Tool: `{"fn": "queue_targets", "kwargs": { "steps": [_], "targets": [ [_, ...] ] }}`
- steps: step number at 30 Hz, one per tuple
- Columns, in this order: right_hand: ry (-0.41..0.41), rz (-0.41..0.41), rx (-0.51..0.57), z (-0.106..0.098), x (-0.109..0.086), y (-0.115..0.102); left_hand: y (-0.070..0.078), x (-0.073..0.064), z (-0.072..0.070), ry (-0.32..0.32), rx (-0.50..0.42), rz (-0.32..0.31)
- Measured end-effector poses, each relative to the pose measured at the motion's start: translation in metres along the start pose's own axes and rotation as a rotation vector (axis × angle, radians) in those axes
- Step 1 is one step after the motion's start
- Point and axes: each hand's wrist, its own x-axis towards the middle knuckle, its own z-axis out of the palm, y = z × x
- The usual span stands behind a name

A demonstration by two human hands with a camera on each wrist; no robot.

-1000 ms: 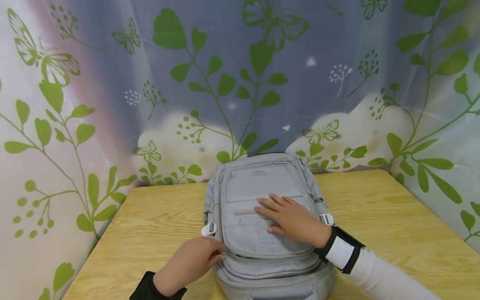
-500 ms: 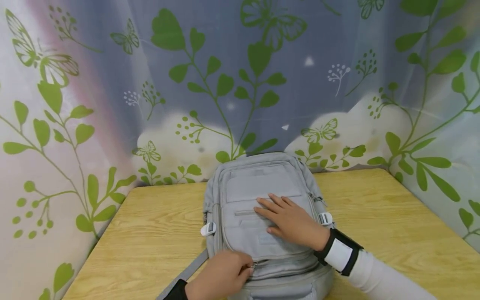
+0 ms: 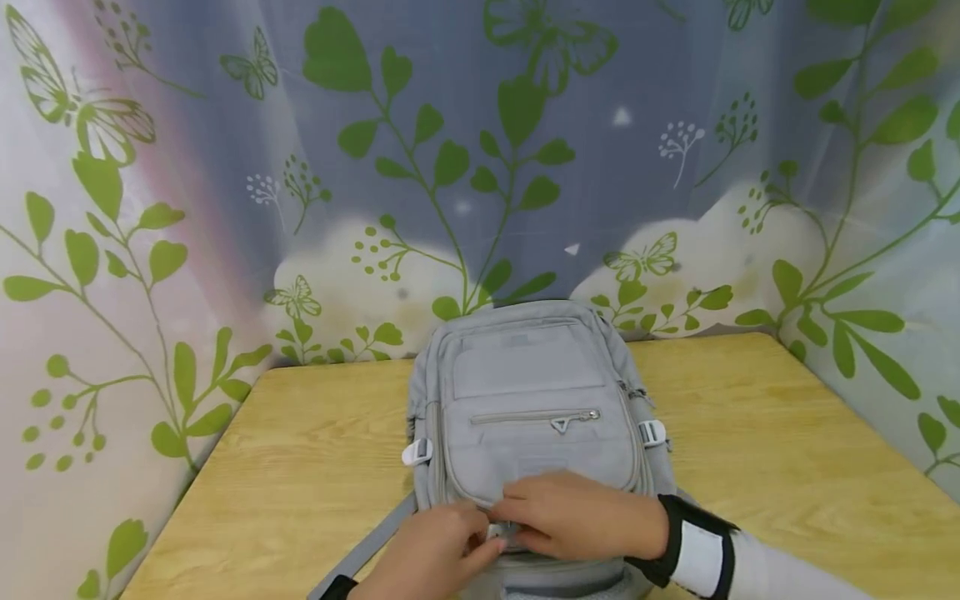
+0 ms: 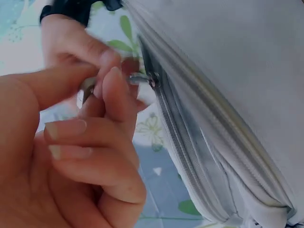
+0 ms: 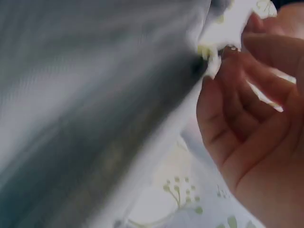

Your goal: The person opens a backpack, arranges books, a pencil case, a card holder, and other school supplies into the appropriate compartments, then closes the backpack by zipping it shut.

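A grey backpack [image 3: 525, 367] lies on its back, with its front pocket zipper partly open along the near edge. My left hand [image 3: 438, 546] pinches a metal zipper pull [image 3: 502, 530] between thumb and index finger. The zipper slider [image 4: 153, 80] shows clearly in the left wrist view, beside a gap in the pocket. My right hand [image 3: 581, 517] meets the left at the same pull, its fingers curled round it. In the right wrist view the right fingers [image 5: 211, 102] lie against the zipper edge, and the hands partly hide the pull.
The backpack rests on a wood-grain table [image 3: 315, 433]. A small pocket zipper [image 3: 532, 417] with a triangular pull crosses its front. White buckles [image 3: 417, 452] sit on both sides, and a grey strap [image 3: 375, 542] trails left. A leaf-patterned curtain [image 3: 480, 167] hangs behind.
My left hand has moved right along the near zipper with the pull. The right hand has come off the backpack's front panel and down to the left hand.
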Motion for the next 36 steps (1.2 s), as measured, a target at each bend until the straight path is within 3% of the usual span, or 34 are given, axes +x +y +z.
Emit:
{"fn": "queue_targets", "kwargs": {
  "steps": [4, 7, 9, 11, 13, 15, 18, 25, 27, 31, 36],
  "targets": [
    [-0.09, 0.084, 0.094, 0.003, 0.003, -0.007, 0.001, -0.003, -0.001, 0.015, 0.018, 0.087],
    [-0.09, 0.105, 0.108, 0.007, 0.001, -0.007, -0.011, -0.004, -0.001, 0.033, -0.014, 0.23],
    [-0.092, 0.106, 0.142, 0.008, -0.002, -0.006, -0.024, -0.002, -0.002, 0.101, 0.005, 0.358],
    [-0.098, 0.1, 0.171, 0.008, -0.005, -0.005, -0.038, 0.003, -0.001, 0.209, 0.095, 0.465],
    [-0.109, 0.099, 0.22, 0.007, -0.008, -0.004, -0.05, 0.011, 0.001, 0.304, 0.203, 0.513],
    [-0.121, 0.108, 0.285, 0.004, -0.011, -0.004, -0.057, 0.018, 0.006, 0.351, 0.304, 0.523],
    [-0.13, 0.138, 0.369, -0.001, -0.015, -0.006, -0.061, 0.024, 0.013, 0.355, 0.345, 0.51],
    [-0.091, 0.219, 0.33, -0.008, -0.028, -0.006, -0.061, 0.027, 0.013, 0.413, 0.372, 0.493],
    [-0.104, 0.259, 0.362, -0.012, -0.039, -0.004, -0.061, 0.026, 0.013, 0.399, 0.332, 0.466],
    [-0.109, 0.335, 0.429, -0.025, -0.072, 0.003, -0.061, 0.022, 0.013, 0.343, 0.164, 0.397],
    [-0.056, 0.324, 0.368, -0.042, -0.108, 0.025, -0.068, 0.02, 0.006, 0.264, 0.043, 0.387]
  ]
}}
